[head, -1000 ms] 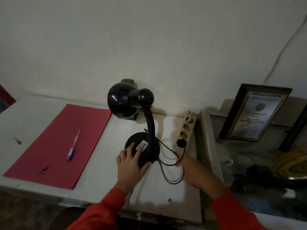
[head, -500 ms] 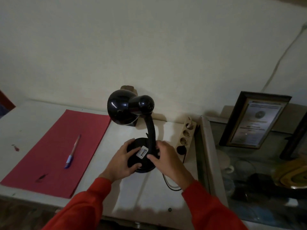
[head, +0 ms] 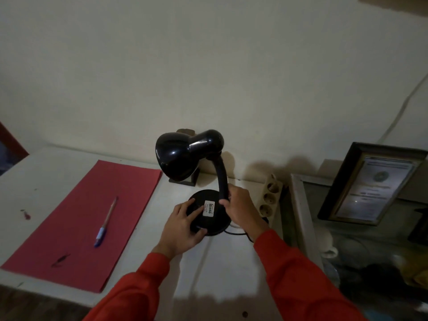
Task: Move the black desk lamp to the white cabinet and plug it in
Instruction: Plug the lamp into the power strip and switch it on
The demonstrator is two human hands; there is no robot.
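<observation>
The black desk lamp [head: 185, 156] stands upright on the white cabinet top [head: 222, 269], its shade turned left and a white label on its round base. My left hand [head: 183, 225] grips the front left rim of the base. My right hand [head: 240, 209] is wrapped around the foot of the bent neck. A beige power strip [head: 269, 196] lies just right of the lamp against the cabinet's right edge. Part of the black cord [head: 236, 232] shows under my right wrist; the plug is hidden.
A red paper sheet [head: 76, 223] with a blue-capped pen [head: 105, 222] lies at the left. A small dark block [head: 190, 179] sits behind the lamp shade. At the right a glass-topped case [head: 303, 216] carries a framed certificate [head: 370, 184].
My right hand left the cord beside the power strip and took hold of the lamp's neck. My left hand slid to the base's rim. The view tilted upward.
</observation>
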